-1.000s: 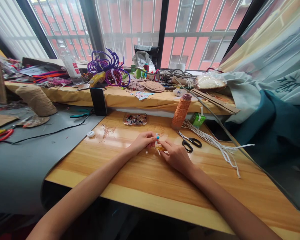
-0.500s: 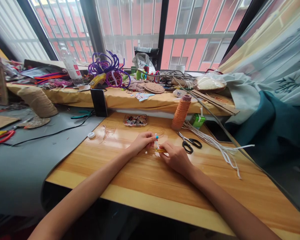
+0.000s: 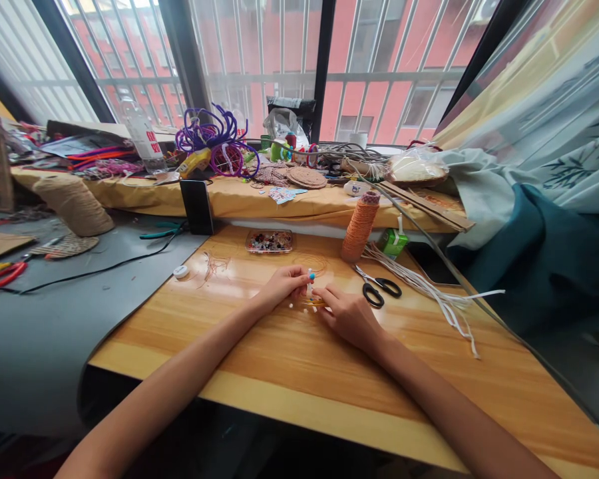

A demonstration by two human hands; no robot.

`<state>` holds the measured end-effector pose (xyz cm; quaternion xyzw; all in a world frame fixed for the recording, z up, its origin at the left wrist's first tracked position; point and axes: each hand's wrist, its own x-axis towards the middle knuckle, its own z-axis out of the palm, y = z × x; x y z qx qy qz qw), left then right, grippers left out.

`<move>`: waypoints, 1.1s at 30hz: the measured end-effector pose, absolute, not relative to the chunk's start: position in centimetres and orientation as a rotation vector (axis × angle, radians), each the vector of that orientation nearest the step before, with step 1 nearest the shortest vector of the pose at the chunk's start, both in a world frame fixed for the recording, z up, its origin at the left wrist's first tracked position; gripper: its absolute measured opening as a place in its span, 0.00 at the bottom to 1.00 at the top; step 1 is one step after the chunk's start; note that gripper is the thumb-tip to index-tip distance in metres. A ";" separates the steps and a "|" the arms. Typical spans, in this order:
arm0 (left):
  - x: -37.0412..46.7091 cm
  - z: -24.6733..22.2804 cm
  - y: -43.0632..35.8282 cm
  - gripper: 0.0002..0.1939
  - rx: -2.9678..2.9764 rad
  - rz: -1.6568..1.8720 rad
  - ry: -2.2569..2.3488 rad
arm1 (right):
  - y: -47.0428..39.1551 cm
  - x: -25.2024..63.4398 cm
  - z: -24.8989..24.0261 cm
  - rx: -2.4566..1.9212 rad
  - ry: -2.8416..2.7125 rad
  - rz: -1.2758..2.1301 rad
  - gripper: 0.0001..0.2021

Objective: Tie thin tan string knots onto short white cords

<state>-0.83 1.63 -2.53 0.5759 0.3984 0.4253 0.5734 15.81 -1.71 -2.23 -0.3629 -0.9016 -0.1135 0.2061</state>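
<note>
My left hand (image 3: 290,282) is closed in a pinch around a small white stick-like piece (image 3: 310,287), which stands roughly upright. A bright blue spot shows at the thumb tip; I cannot tell whether it is a nail or a bead. Close on its right, my right hand (image 3: 347,311) has its fingers pressed together on a thin yellow tool (image 3: 313,302) pointing left, its exact kind too small to make out. Small white bits (image 3: 291,306) lie on the wooden table below the fingertips. Behind the hands is a loose coil of thin orange thread (image 3: 313,263).
Black-handled scissors (image 3: 381,287) lie right of my hands, near white cords (image 3: 432,286), an orange thread cone (image 3: 360,227) and a green carton (image 3: 393,242). A clear bead box (image 3: 269,241) sits behind. Left are a white lid (image 3: 180,271) and thread scraps (image 3: 214,266).
The right hand's fingers have shifted slightly, and the yellow tool has moved a little left and down. The left hand keeps its pinch on the white piece. The view has shifted slightly.
</note>
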 end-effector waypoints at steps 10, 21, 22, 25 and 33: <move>-1.0 -2.2 1.5 0.16 1.331 1.017 0.951 | -1.7 15.6 -2.3 -1.065 -2.453 -0.432 0.07; -1.1 -2.0 1.5 0.17 1.336 1.023 0.966 | -1.9 15.7 -2.0 -1.086 -2.467 -0.280 0.10; -1.1 -2.0 1.5 0.17 1.340 1.027 0.962 | -1.9 15.7 -2.0 -1.078 -2.484 -0.251 0.12; -1.2 -2.3 1.7 0.16 1.351 1.034 0.942 | -2.1 15.7 -2.0 -1.056 -2.482 -0.205 0.14; -1.1 -2.3 1.7 0.16 1.334 1.036 0.934 | -2.1 15.6 -2.1 -1.019 -2.335 -0.094 0.13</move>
